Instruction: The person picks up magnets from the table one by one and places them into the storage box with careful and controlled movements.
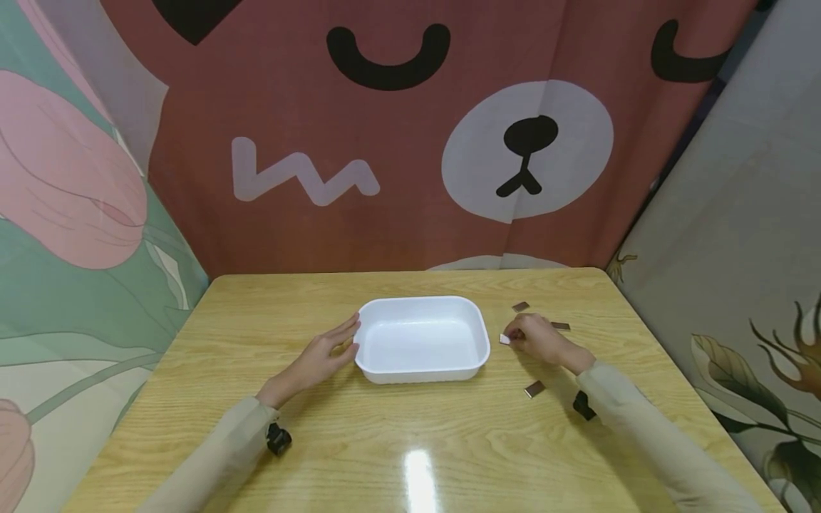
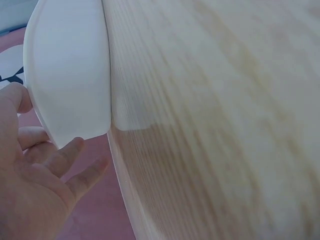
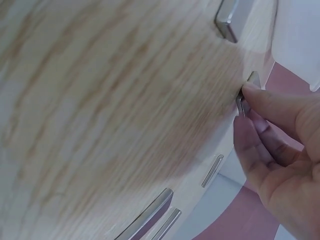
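A white, rounded rectangular tray point(image 1: 422, 374) stands on the wooden table, nothing visible inside it. At its left end, my left hand point(image 1: 323, 354) touches the rim with spread fingers; the left wrist view shows those fingertips against the end of the tray point(image 2: 70, 75). To the right of the tray, my right hand point(image 1: 541, 338) pinches a small flat rectangular piece point(image 1: 504, 340), pale and shiny from above, between thumb and fingers. In the right wrist view this piece point(image 3: 254, 79) has a metallic edge and is partly hidden by the fingertips. It is close to the tabletop.
Similar brown pieces lie around the right hand: one behind it point(image 1: 521, 306), one beside it point(image 1: 561, 326), one nearer the front point(image 1: 534, 389). The wooden table point(image 1: 359, 442) meets a bear-print curtain point(image 1: 385, 235) at the back; patterned cloth hangs at both sides.
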A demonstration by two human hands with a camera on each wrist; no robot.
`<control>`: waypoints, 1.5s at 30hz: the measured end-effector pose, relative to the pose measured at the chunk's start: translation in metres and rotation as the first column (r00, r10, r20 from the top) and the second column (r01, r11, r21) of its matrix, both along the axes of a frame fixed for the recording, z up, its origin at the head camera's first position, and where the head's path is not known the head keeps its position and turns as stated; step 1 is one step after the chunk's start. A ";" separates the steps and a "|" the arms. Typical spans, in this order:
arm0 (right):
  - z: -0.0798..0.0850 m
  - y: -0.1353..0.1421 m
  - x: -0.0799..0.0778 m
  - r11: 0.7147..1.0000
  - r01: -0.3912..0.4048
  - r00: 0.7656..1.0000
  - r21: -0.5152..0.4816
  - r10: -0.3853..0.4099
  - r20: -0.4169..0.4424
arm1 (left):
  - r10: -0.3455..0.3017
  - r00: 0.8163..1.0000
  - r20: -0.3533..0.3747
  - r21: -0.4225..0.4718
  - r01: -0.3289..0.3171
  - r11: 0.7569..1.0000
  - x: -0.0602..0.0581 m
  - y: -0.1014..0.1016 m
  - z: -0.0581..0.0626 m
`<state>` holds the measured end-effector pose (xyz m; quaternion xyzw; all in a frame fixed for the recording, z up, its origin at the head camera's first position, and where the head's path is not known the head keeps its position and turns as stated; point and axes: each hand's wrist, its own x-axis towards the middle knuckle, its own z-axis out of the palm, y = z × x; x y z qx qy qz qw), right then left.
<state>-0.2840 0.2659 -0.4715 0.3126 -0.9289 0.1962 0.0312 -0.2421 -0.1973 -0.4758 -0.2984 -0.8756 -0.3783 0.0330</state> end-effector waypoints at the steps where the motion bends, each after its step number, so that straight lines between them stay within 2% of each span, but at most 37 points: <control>1: 0.000 0.000 0.000 1.000 0.000 1.000 -0.004 0.000 0.002 | 0.002 1.000 0.006 -0.002 -0.002 1.000 0.000 0.000 0.000; 9: 0.001 0.000 -0.001 1.000 -0.011 1.000 -0.003 0.011 0.005 | 0.015 1.000 -0.015 -0.014 -0.015 1.000 0.000 0.000 0.001; 16: 0.000 0.000 -0.001 1.000 -0.027 0.999 0.000 0.027 -0.020 | 0.010 1.000 0.006 -0.006 -0.010 1.000 0.000 0.000 0.001; 25: -0.001 0.001 -0.001 0.998 0.021 0.998 -0.051 -0.019 0.055 | 0.008 1.000 -0.029 -0.012 -0.008 1.000 -0.001 0.000 -0.002; 36: 0.000 0.002 -0.001 0.996 0.001 0.998 -0.092 0.004 0.057 | 0.004 1.000 -0.020 -0.010 -0.004 1.000 0.000 0.000 0.000; 45: 0.000 0.002 0.000 0.996 0.007 0.998 -0.086 -0.001 0.067 | 0.014 1.000 -0.002 0.040 -0.014 0.999 0.002 0.004 -0.001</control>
